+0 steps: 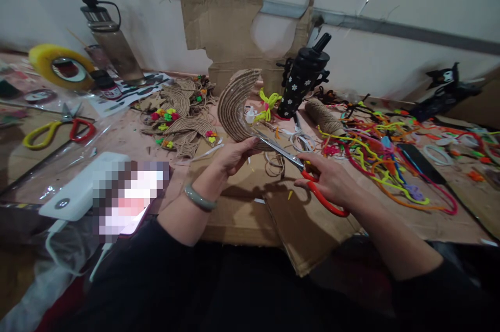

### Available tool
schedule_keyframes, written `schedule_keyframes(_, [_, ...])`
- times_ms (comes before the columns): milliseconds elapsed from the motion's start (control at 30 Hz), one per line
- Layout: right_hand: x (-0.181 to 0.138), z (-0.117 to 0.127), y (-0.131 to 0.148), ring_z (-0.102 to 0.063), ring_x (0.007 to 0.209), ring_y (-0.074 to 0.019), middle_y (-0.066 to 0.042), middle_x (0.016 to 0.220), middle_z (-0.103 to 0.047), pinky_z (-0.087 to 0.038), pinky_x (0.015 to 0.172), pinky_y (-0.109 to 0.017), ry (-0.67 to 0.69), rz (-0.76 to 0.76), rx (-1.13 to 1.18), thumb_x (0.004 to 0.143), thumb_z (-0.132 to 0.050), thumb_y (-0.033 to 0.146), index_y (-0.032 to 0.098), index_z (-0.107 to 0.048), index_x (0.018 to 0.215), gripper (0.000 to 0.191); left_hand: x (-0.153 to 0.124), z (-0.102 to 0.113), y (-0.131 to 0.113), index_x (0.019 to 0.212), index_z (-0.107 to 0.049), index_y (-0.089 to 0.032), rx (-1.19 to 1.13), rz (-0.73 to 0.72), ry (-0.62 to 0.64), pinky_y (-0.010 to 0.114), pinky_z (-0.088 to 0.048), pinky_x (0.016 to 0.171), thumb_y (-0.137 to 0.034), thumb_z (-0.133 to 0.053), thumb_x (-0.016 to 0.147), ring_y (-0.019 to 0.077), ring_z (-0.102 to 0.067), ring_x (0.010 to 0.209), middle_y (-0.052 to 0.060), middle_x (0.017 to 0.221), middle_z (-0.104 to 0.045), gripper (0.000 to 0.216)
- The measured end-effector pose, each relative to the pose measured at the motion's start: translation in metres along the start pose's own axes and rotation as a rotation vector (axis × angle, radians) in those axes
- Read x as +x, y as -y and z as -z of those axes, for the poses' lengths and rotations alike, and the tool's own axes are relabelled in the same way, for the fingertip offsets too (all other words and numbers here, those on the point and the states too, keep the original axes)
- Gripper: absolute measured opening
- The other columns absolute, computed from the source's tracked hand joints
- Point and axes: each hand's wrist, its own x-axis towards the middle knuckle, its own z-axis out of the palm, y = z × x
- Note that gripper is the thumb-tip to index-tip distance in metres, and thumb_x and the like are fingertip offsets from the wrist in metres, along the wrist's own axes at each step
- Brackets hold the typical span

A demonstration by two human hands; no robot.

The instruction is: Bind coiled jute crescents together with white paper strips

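My left hand (239, 155) is closed on the lower end of a brown crescent of coiled jute cord (230, 105), held up above the table. A bangle circles that wrist. My right hand (326, 178) grips the orange-red handles of a pair of scissors (283, 152), whose blades point left. Their tips lie at the crescent's lower end, close to my left fingers; whether they are cutting I cannot tell. Behind the crescent are a yellow pipe-cleaner bow (269, 104) and a small white bottle nozzle (250, 114).
Finished-looking cord crescents with coloured flowers (191, 126) lie left of centre. Yellow-and-red scissors (66, 126), a power bank (84, 186) and a lit phone (130, 199) lie at left. A black flowered bottle (302, 82), a twine spool (323, 117) and tangled pipe cleaners (385, 165) occupy the right.
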Motion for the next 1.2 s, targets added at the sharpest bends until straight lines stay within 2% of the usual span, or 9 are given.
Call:
schedule_keyframes(167, [0.001,-0.003,0.0,-0.061,0.071,-0.02,-0.008,0.092,-0.068,-0.047,0.063,-0.031,-0.03,0.014,0.026,0.074,-0.063,0.047,0.022,-0.06,0.114,0.047,0.001,0.002,0.003,0.075,-0.069,-0.017,-0.012,0.008,-0.026,0.039,-0.049,0.088,-0.026,-0.078,0.062,0.0204,-0.067,0.082,0.004,0.081,-0.072,0.018])
schedule_keyframes(367, [0.001,-0.005,-0.001,-0.06,0.073,-0.0194,-0.007,0.093,-0.068,-0.047,0.066,-0.031,-0.032,0.042,0.046,0.076,-0.062,0.047,0.023,-0.059,0.115,0.046,0.003,0.006,0.005,0.074,-0.07,-0.017,-0.008,-0.001,-0.045,0.039,-0.051,0.086,-0.028,-0.079,0.06,0.0218,-0.067,0.085,0.004,0.081,-0.072,0.02])
schedule_keyframes(533, [0.001,-0.003,0.0,-0.057,0.065,-0.0175,-0.005,0.082,-0.066,-0.045,0.06,-0.029,-0.011,0.045,0.023,0.077,-0.062,0.046,0.021,-0.06,0.112,0.043,0.002,0.004,0.003,0.071,-0.07,-0.017,-0.012,0.006,-0.046,0.037,-0.052,0.084,-0.029,-0.08,0.058,0.0199,-0.066,0.081,0.004,0.081,-0.072,0.021])
schedule_keyframes(833, [0.003,0.001,0.011,-0.063,0.081,-0.0239,-0.01,0.104,-0.066,-0.048,0.068,-0.035,0.069,-0.063,-0.04,0.073,-0.062,0.052,0.022,-0.054,0.118,0.054,0.0,0.006,0.002,0.07,-0.069,-0.017,0.004,0.01,-0.104,0.034,-0.051,0.083,-0.023,-0.076,0.062,0.0178,-0.065,0.08,0.002,0.075,-0.07,0.013])
schedule_keyframes(1000, [0.005,-0.002,0.011,-0.063,0.076,-0.0224,-0.009,0.095,-0.068,-0.048,0.067,-0.034,0.065,-0.083,-0.021,0.078,-0.058,0.05,0.02,-0.056,0.115,0.048,0.002,0.005,0.001,0.073,-0.069,-0.016,-0.03,-0.027,-0.101,0.028,-0.052,0.076,-0.021,-0.078,0.06,0.0128,-0.064,0.07,0.0,0.074,-0.07,0.017])
schedule_keyframes(1200, [0.002,-0.003,0.008,-0.064,0.08,-0.0215,-0.009,0.096,-0.069,-0.048,0.069,-0.031,0.074,-0.014,0.0,0.083,-0.052,0.051,0.02,-0.058,0.108,0.041,0.0,0.0,-0.001,0.07,-0.068,-0.015,-0.063,0.001,-0.113,0.027,-0.052,0.071,-0.017,-0.077,0.059,0.012,-0.063,0.065,0.0,0.071,-0.07,0.014])
